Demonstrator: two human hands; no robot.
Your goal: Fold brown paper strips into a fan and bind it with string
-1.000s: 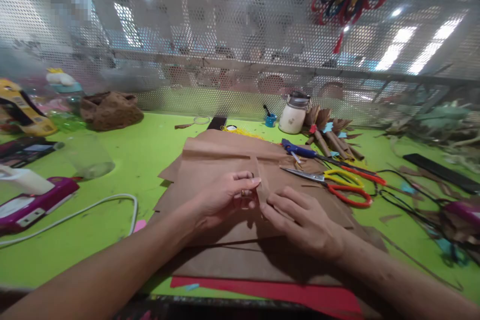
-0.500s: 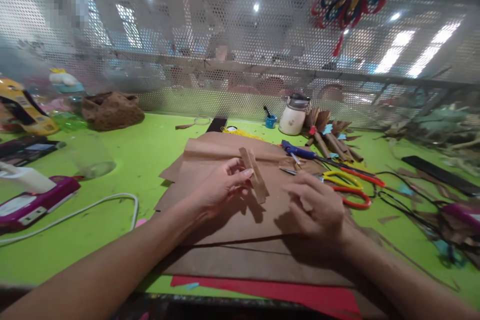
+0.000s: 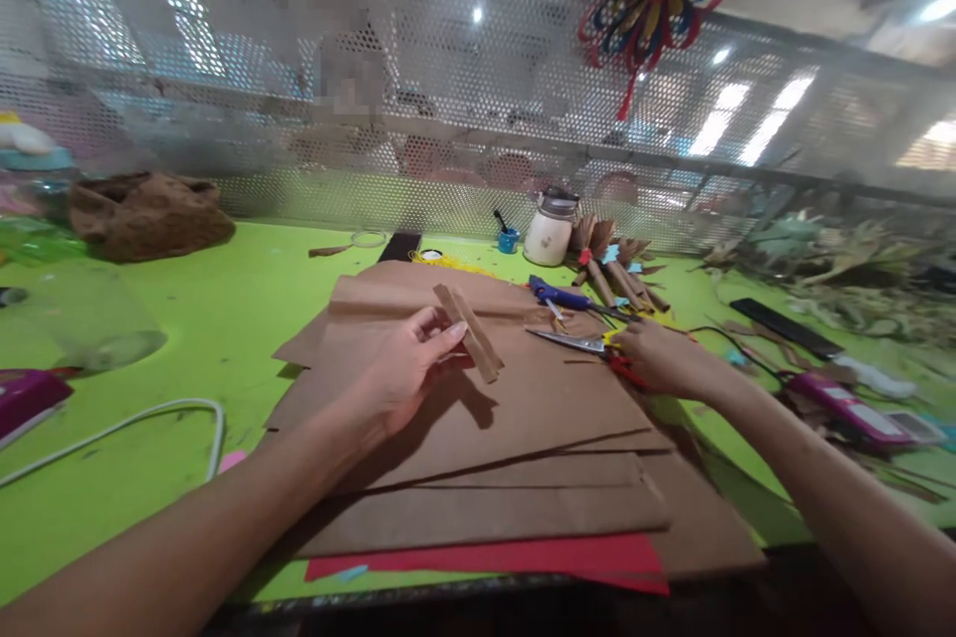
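Observation:
My left hand (image 3: 407, 363) pinches a folded strip of brown paper (image 3: 472, 336) between thumb and fingers, holding it tilted above the stacked brown paper sheets (image 3: 515, 438). To the right, my right hand (image 3: 661, 358) is closed around the handles of the scissors (image 3: 566, 340), whose yellow and red loops are mostly covered by the fingers. The metal blades lie along the paper and point left. Just beyond the scissors rests a blue glue gun (image 3: 560, 295) with a dark cord.
At the back stand a white jar (image 3: 551, 234), a small blue pot (image 3: 508, 239) and paper rolls with coloured tags (image 3: 616, 269). A brown bag (image 3: 149, 219) sits back left. A white cable (image 3: 179, 405) crosses the left; a purple power strip (image 3: 847, 408) lies right.
My right hand has moved right and forward from over the paper onto the scissors' handles. My left hand still holds the strip. The view has turned right.

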